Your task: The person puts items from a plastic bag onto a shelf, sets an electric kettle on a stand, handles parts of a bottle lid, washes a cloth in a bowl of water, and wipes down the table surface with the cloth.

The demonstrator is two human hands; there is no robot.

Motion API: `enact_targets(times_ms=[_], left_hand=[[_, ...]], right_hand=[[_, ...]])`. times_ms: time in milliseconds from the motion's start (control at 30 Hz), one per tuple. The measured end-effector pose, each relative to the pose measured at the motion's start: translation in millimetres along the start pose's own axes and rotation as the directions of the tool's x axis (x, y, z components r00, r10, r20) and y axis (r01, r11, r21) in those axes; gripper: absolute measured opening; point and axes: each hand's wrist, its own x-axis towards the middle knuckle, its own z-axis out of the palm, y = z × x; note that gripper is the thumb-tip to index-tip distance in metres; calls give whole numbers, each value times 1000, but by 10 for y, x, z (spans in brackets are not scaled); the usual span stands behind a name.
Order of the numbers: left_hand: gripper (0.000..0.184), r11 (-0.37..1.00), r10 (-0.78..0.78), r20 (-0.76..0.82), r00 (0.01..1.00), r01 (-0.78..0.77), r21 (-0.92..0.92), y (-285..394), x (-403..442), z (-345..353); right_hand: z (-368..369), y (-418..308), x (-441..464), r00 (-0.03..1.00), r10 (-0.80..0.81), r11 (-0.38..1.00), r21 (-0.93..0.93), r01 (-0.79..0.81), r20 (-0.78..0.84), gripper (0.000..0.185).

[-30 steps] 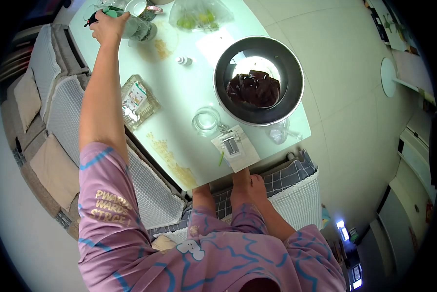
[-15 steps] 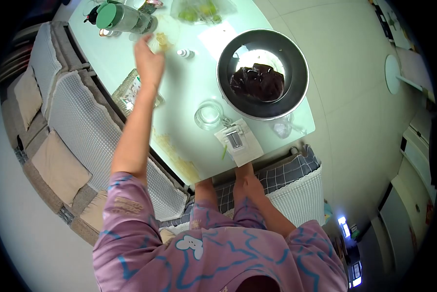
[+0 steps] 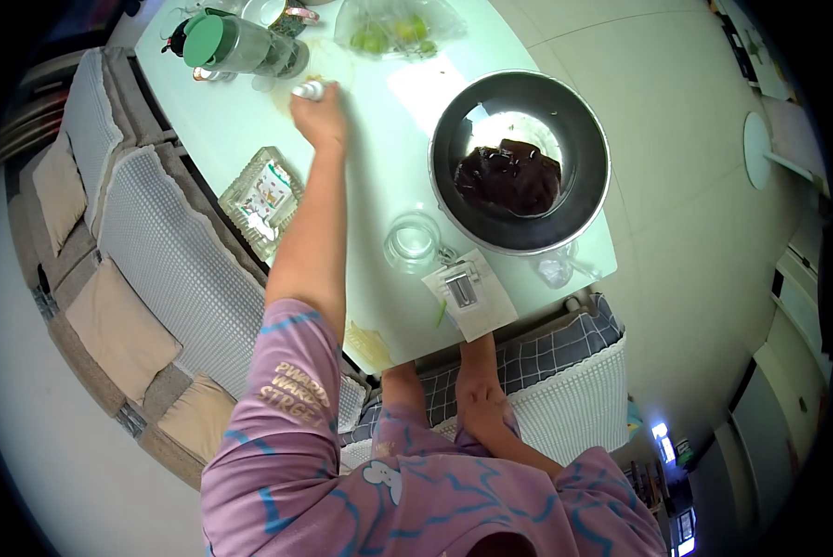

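My left hand (image 3: pixel 320 119) is closed round a small white bottle (image 3: pixel 311 90), whose white top shows past the fingers. Just beyond it lies a clear pitcher with a green lid (image 3: pixel 209 41). My right hand (image 3: pixel 484 408) rests on my leg below the table edge, holding nothing, its fingers lying flat. A large dark pot (image 3: pixel 442 139) holds chunks of dark, glossy jelly-like stuff (image 3: pixel 514 176). Nearer me are an open glass jar (image 3: pixel 411 242) and a small metal-and-white tool (image 3: pixel 461 289) on a pale sheet.
A glass tray (image 3: pixel 242 226) with a printed packet is left of my forearm. At the far side are a bag of green fruit (image 3: pixel 400 32) and a patterned cup (image 3: pixel 286 16). Crumpled clear plastic (image 3: pixel 556 271) lies by the right corner. Sofas border the table.
My left hand has left the green-lidded pitcher, come back towards the middle and taken hold of the small white bottle. The view has shifted slightly.
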Motion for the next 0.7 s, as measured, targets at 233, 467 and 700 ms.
enact_targets(times_ms=[233,467,700], left_hand=[[34,972,-228,-339,913,232,-31,-322,870,-132],[38,917,-254,-8,967,238,-322,-413,1068,-298],[39,940,-207,83,975,222,-260,-548,1136,-439]], right_hand=[[-10,-60,-5,1000,6,999,-46,-7,-20,51],[16,-75,-20,988,-51,993,-116,34,-148,52],[74,-110,-13,971,-120,981,-177,83,-207,53]])
